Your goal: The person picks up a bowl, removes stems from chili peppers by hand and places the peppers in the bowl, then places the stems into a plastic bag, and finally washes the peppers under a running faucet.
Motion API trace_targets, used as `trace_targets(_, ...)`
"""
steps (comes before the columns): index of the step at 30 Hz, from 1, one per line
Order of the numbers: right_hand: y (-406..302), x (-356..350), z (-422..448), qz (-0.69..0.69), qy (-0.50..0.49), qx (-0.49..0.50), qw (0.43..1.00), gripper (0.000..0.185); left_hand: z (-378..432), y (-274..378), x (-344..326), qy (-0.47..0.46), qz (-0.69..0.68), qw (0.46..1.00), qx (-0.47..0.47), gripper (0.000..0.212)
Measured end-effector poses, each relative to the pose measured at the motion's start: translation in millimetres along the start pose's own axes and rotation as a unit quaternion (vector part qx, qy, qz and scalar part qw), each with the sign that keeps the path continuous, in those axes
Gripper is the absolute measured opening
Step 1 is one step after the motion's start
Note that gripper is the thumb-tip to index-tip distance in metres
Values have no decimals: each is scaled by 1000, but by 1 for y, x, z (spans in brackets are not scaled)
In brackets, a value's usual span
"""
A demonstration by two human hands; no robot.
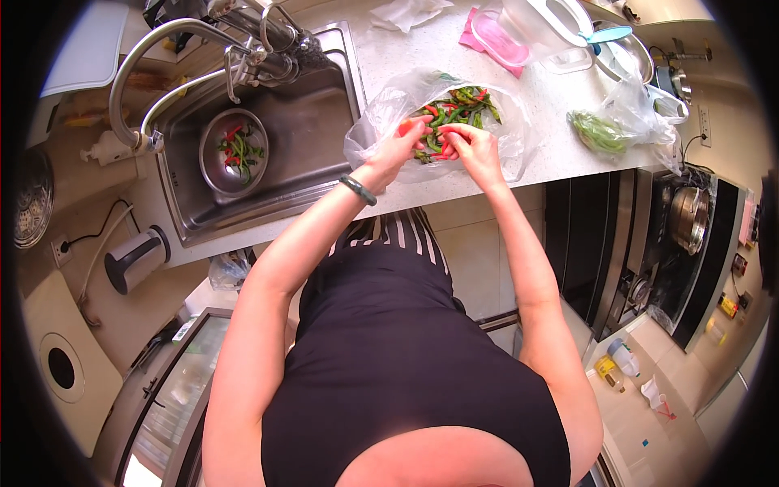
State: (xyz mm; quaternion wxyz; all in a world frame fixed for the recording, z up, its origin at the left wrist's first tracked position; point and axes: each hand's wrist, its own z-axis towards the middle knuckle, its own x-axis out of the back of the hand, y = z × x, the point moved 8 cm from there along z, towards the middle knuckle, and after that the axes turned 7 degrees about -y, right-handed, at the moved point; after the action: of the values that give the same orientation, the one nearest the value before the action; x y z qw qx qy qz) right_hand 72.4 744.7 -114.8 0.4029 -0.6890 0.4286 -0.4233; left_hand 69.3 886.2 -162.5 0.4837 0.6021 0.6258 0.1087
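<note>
Red and green chili peppers lie in an opened clear plastic bag on the counter. Over the bag's left part is my left hand, its fingers closed on a red chili pepper. My right hand is just to the right, fingertips pinched on a red chili pepper. The two hands are close together but apart. In the sink at the left stands a round metal bowl with some red and green chili peppers in it.
The steel sink has a curved faucet above it. Farther right on the counter lie a pink cloth, a clear plastic container and a plastic bag of green vegetables. A metal pot stands on the stove at the right.
</note>
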Motion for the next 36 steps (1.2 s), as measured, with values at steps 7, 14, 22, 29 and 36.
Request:
trace_targets(7,24,-27,1,195,-231,-117,946,31,-3,15,-24,-96,120,988,-18,36)
trace_targets(14,16,-12,8,82,-185,-83,976,25,7,11,-11,-34,221,974,-29,21)
trace_targets(22,-16,9,12,-230,-50,121,964,15,10,18,-20,-63,282,955,-61,17)
trace_targets(29,-21,-26,-21,-465,-76,210,857,7,-4,10,-24,-89,415,904,-49,25)
trace_targets(36,-26,-31,-31,-421,-67,160,890,13,-28,10,-34,-86,415,905,-48,24)
